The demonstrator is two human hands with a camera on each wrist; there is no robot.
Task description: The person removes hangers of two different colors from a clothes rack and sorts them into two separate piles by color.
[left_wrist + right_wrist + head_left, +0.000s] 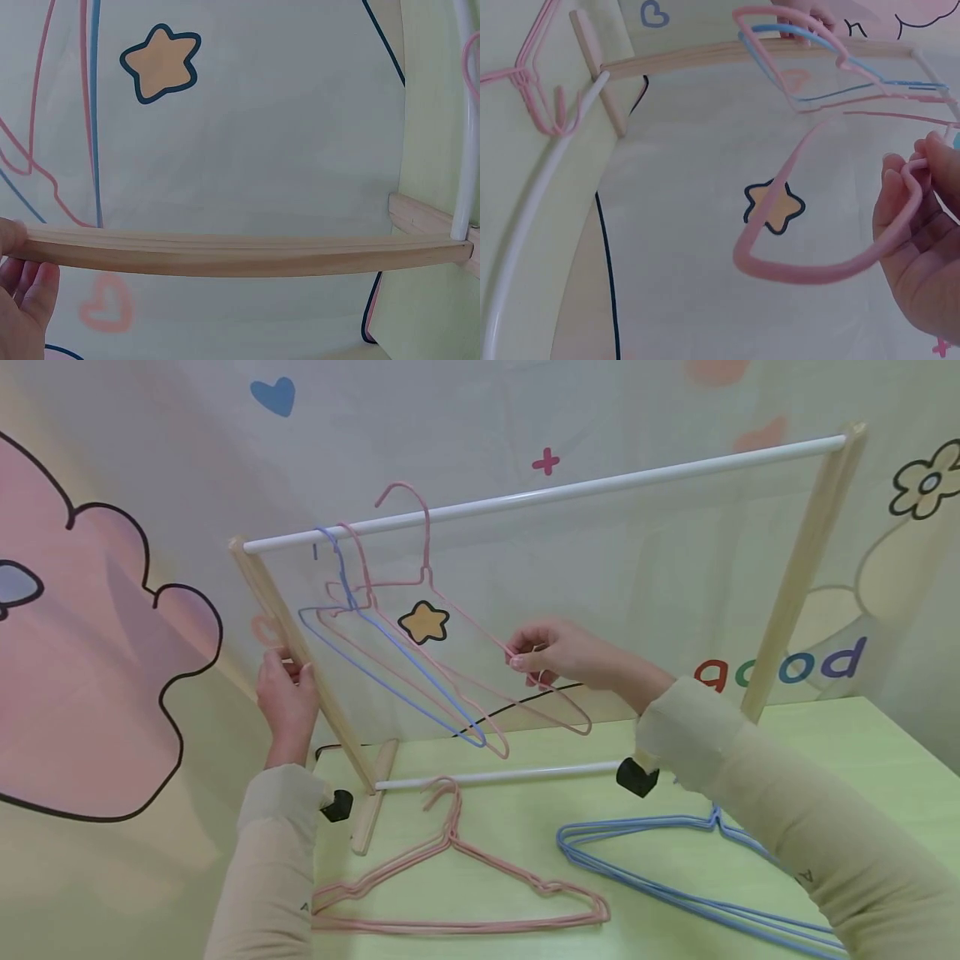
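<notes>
My left hand [288, 702] grips the left wooden post of a small garment rack [318, 681], thumb on one side and fingers on the other in the left wrist view. My right hand [566, 653] pinches the sloping shoulder of a pink hanger [810, 271]. That hanger's hook stands higher than the others, its curve above the white rod [570, 492] and its tip just over it. Left of it, a blue hanger [397, 643] and another pink hanger [365, 560] hang from the rod close together.
Several pink hangers [480, 927] lie stacked on the pale green table [517, 860] before the rack. Several blue hangers [637, 881] lie to their right, partly behind my right sleeve. A lower white bar [517, 774] and the right wooden post [798, 577] belong to the rack.
</notes>
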